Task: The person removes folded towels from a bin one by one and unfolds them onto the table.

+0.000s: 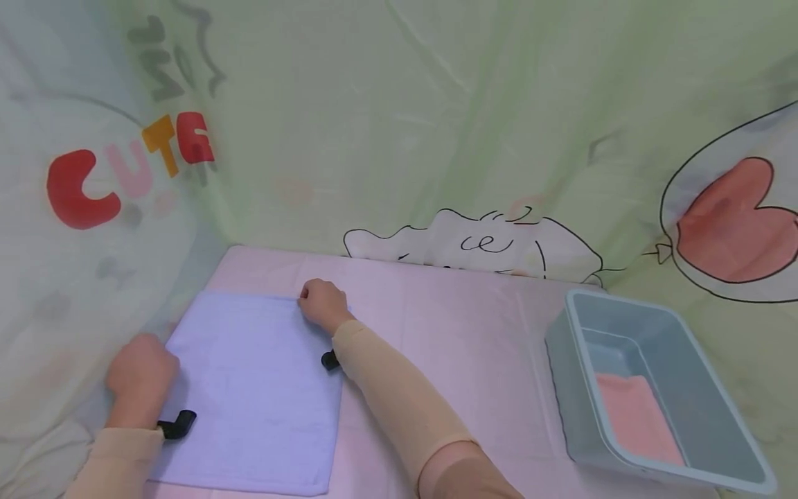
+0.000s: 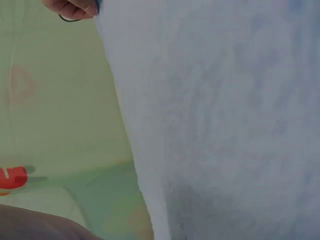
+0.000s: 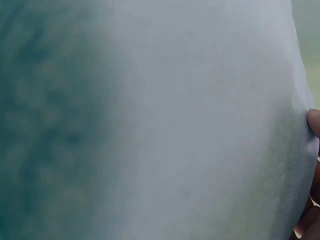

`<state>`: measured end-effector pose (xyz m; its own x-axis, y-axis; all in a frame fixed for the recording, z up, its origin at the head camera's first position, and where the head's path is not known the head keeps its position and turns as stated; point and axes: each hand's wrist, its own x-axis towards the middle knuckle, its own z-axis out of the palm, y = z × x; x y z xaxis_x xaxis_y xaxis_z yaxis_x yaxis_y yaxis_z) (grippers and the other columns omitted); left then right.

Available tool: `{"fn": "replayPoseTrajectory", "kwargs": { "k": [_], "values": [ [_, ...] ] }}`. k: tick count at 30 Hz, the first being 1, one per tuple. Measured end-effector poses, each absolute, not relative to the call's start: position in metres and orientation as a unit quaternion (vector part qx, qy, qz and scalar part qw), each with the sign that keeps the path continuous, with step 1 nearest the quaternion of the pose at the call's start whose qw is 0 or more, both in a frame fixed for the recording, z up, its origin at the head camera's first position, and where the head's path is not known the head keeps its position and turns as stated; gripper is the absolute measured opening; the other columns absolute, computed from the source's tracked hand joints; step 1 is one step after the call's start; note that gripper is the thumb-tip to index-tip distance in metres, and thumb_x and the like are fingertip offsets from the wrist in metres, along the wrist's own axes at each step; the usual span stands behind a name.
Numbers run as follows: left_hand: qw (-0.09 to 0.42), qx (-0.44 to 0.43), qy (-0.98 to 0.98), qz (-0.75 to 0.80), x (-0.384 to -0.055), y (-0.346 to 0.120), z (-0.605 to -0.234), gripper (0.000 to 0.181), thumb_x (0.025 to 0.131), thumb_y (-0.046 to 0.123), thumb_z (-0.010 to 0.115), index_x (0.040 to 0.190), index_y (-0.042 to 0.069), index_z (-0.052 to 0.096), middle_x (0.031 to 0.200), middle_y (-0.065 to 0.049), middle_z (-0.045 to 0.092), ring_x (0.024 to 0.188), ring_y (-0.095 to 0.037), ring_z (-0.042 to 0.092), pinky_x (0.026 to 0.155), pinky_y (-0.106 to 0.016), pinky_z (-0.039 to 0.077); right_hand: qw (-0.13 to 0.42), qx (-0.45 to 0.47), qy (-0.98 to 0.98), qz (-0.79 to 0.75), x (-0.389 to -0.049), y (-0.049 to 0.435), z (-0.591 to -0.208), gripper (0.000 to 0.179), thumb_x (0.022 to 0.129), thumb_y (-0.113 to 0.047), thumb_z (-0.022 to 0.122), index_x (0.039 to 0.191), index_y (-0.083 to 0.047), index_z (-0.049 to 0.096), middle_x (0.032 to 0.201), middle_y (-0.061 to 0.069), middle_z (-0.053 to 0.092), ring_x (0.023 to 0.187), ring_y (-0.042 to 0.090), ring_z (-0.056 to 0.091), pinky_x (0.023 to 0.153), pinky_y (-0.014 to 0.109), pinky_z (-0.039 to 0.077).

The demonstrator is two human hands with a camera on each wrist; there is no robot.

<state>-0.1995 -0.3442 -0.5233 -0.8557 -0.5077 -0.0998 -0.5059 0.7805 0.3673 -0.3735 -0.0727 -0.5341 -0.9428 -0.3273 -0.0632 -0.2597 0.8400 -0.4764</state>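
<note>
A lavender towel (image 1: 249, 395) spreads out between both hands, its far edge near the back of the table. My right hand (image 1: 324, 305) pinches its far right corner; in the right wrist view the thumb and fingers (image 3: 314, 120) grip the towel's edge. On the other side, my left hand (image 1: 142, 367) is curled at the towel's left edge, its fingertips hidden from the head view. The towel (image 2: 215, 110) fills most of the left wrist view as a raised sheet, with the right hand (image 2: 75, 7) at its upper corner.
A light blue plastic bin (image 1: 564, 388) stands on the right, with a folded pink cloth (image 1: 639, 416) inside. Pink cloth covers the table (image 1: 436, 333). A pale green printed curtain (image 1: 374, 138) hangs behind and along the left side, close to the left hand.
</note>
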Motion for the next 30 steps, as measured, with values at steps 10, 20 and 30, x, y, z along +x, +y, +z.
{"fn": "replayPoseTrajectory", "kwargs": {
  "k": [10, 20, 30],
  "values": [
    [-0.009, 0.105, -0.982, -0.158, -0.217, -0.288, -0.546, 0.077, 0.106, 0.049, 0.061, 0.144, -0.016, 0.048, 0.143, -0.051, 0.045, 0.134, -0.072, 0.043, 0.096, -0.083, 0.041, 0.069, -0.142, 0.962, -0.223, -0.381, -0.058, -0.536, 0.018, 0.106, -0.031, 0.068, 0.095, -0.018, 0.075, 0.09, -0.006, 0.072, 0.084, 0.014, 0.061, 0.085, 0.036, 0.054],
    [-0.136, 0.093, -0.968, -0.187, -0.241, -0.283, -0.548, 0.106, 0.103, 0.075, 0.044, 0.17, 0.001, 0.009, 0.166, -0.049, -0.017, 0.149, -0.079, -0.017, 0.105, -0.099, -0.004, 0.07, -0.14, 0.963, -0.218, -0.378, -0.05, -0.539, 0.017, 0.105, -0.03, 0.069, 0.097, -0.017, 0.076, 0.094, -0.004, 0.075, 0.087, 0.014, 0.064, 0.086, 0.036, 0.057],
    [-0.156, 0.087, -0.965, -0.193, -0.246, -0.286, -0.549, 0.11, 0.102, 0.079, 0.043, 0.172, 0.006, 0.001, 0.166, -0.046, -0.023, 0.148, -0.078, -0.021, 0.104, -0.1, -0.006, 0.055, -0.137, 0.964, -0.221, -0.381, -0.046, -0.545, 0.017, 0.105, -0.032, 0.071, 0.094, -0.019, 0.075, 0.086, -0.006, 0.071, 0.085, 0.015, 0.062, 0.093, 0.042, 0.053]
  ]
}}
